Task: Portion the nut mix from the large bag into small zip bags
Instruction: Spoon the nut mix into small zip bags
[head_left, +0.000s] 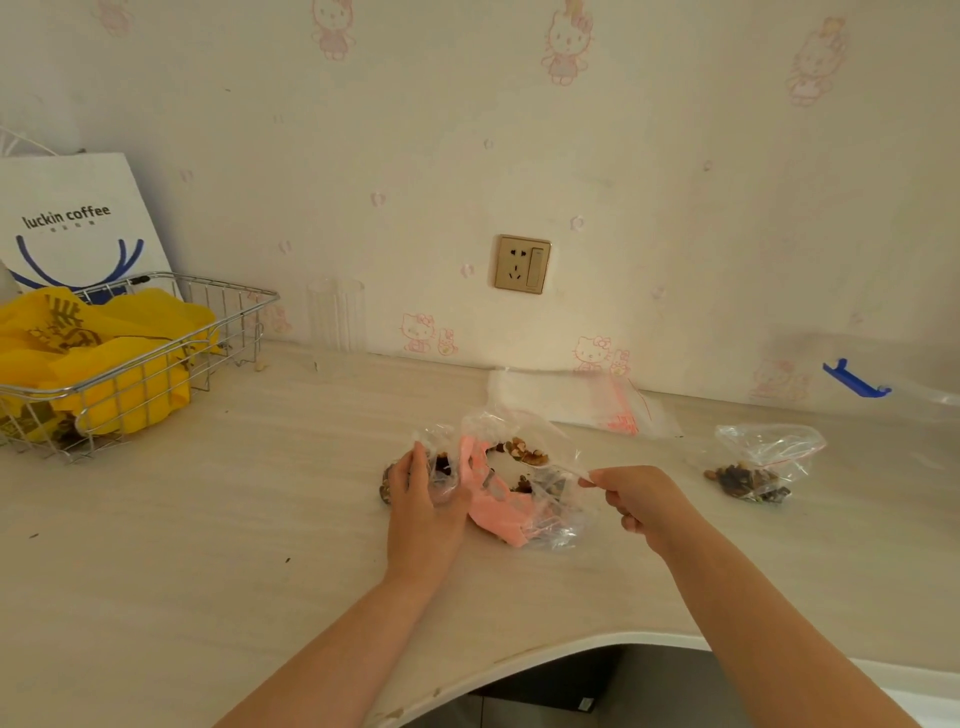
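The large nut mix bag (511, 499), clear plastic with a pink panel, lies crumpled on the table (234, 519) in the middle, with walnuts and dark pieces showing inside. My left hand (423, 493) grips a small clear zip bag (439, 457) holding some dark nuts, right beside the big bag's left edge. My right hand (631, 499) pinches the big bag's plastic rim and pulls it to the right. A filled small zip bag (761, 467) lies to the right. A stack of empty zip bags (582, 400) with red strips lies behind, near the wall.
A wire basket (156, 353) with a yellow plastic bag stands at the left, a white paper coffee bag (72, 218) behind it. A clear ribbed glass (336, 317) stands against the wall. A blue clip (854, 382) lies at the far right. The table's curved front edge (597, 642) runs below my arms.
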